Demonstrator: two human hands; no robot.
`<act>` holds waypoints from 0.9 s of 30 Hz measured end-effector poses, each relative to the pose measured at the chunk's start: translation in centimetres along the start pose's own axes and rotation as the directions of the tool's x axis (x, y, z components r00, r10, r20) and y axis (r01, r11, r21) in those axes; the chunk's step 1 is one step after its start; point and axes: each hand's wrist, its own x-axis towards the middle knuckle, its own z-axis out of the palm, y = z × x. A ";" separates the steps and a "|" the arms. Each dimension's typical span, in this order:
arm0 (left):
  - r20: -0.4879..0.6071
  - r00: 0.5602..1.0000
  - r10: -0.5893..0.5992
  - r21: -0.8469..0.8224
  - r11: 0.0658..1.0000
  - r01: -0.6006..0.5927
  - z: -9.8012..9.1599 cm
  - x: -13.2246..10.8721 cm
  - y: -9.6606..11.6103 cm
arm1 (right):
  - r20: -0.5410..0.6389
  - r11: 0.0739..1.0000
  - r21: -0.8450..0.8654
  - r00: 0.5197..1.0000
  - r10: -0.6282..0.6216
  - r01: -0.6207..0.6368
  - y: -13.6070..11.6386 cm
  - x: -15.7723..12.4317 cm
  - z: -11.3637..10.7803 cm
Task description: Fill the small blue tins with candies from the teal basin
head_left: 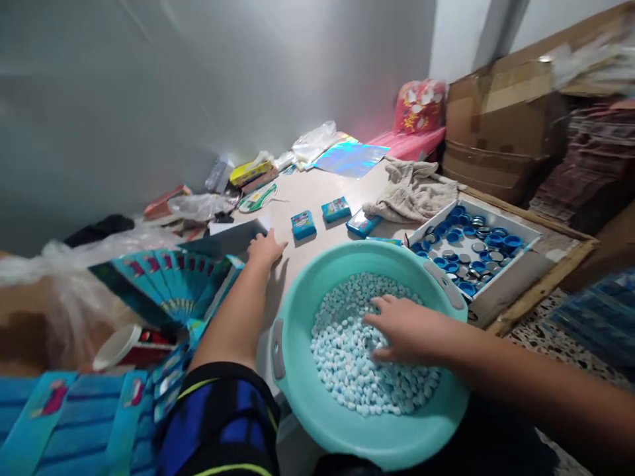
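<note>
"Where are our hands?"
"Well apart. Our right hand [409,328] rests spread on pale blue round tablets [342,360] heaped in a teal plastic basin [292,403] near us; our left hand [265,248] lies flat on the beige counter [317,198], left of it."

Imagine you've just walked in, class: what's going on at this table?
A person's right hand is spread among pale blue round pellets in a teal basin. The left hand rests on the tabletop near small blue boxes. Beyond the basin sits a white tray of blue and silver round caps.
</note>
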 end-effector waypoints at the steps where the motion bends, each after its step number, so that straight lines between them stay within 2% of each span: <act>1: 0.038 0.999 0.018 0.019 1.000 -0.019 0.4 1.2 -0.2 | 0.041 1.000 -0.018 0.999 0.021 -0.021 -0.4 0.1 0.0; 4: 0.122 0.988 0.094 0.065 0.993 -0.103 1.2 3.1 -1.2 | 0.165 0.996 -0.088 0.986 0.024 -0.010 -1.7 0.4 -0.4; 7: 0.164 0.973 0.165 0.086 0.980 -0.181 1.6 3.1 -2.4 | 0.276 0.982 -0.182 0.961 0.004 0.048 -2.7 0.7 -0.9; 9: 0.195 0.958 0.209 0.087 0.970 -0.229 1.6 2.3 -3.1 | 0.323 0.969 -0.228 0.946 -0.018 0.096 -3.2 0.7 -1.1; 12: 0.240 0.935 0.260 0.078 0.955 -0.286 1.6 0.4 -3.6 | 0.329 0.955 -0.253 0.942 -0.062 0.152 -3.3 0.6 -0.9; 16: 0.256 0.910 0.327 0.039 0.937 -0.347 0.6 -2.6 -3.5 | 0.366 0.973 -0.186 0.929 -0.062 0.138 -2.7 0.5 -0.4; 19: 0.175 0.919 0.353 -0.002 0.933 -0.359 -1.3 -5.2 -3.4 | 0.380 0.978 -0.152 0.922 -0.074 0.141 -2.2 0.9 0.0; 22: 0.027 0.930 0.366 -0.039 0.930 -0.365 -3.4 -8.1 -3.3 | 0.373 0.970 -0.149 0.919 -0.125 0.192 -2.0 1.3 0.4; 27: -0.203 0.901 0.383 -0.065 0.913 -0.403 -5.9 -13.3 -1.1 | 0.320 0.968 -0.169 0.939 -0.123 0.184 -2.0 1.1 0.5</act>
